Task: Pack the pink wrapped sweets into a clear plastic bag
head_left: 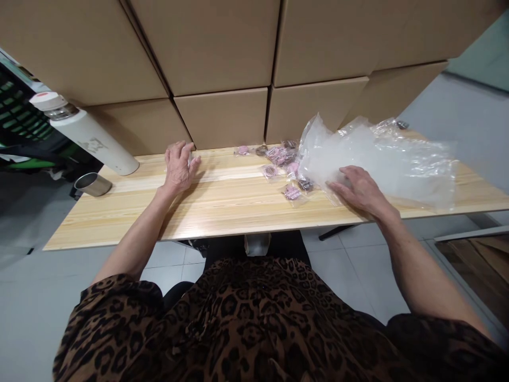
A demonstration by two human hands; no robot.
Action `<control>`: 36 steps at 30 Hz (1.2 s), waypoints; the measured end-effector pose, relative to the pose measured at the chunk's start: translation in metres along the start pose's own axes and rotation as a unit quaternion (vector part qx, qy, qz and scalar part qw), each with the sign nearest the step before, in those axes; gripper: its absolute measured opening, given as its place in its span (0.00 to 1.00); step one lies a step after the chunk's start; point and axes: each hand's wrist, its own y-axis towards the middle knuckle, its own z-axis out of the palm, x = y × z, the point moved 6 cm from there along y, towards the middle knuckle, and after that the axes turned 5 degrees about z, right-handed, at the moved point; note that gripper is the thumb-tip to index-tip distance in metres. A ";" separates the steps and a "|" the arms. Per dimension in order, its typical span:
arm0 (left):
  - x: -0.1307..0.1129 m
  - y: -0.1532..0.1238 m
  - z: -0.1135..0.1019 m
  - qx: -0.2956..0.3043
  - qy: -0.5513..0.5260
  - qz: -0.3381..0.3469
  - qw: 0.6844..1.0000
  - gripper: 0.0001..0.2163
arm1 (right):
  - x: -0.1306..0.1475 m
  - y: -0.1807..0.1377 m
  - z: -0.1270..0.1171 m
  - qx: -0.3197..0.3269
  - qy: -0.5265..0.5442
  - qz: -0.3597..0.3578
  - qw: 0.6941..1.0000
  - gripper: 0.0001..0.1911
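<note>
My left hand point(180, 165) lies flat and open on the wooden table point(222, 207), fingers spread, near the cardboard boxes. My right hand point(357, 189) rests palm down on the near edge of a heap of clear plastic bags point(382, 156), fingers stretched out. Several small clear packets with pink and dark contents point(284, 164) lie scattered on the table just left of the bag heap, between my two hands. One packet point(292, 193) sits closest to my right hand.
Stacked cardboard boxes point(222, 63) form a wall along the table's far edge. A white bottle point(85, 132) stands at the far left, with a steel cup point(92, 184) on its side beside it. Grey tiled floor point(24, 276) lies below the table's front edge.
</note>
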 end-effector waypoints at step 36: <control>-0.290 -0.026 0.096 0.306 -0.703 -0.273 0.582 0.15 | 0.100 -0.023 0.001 -0.061 0.336 0.113 0.933 0.29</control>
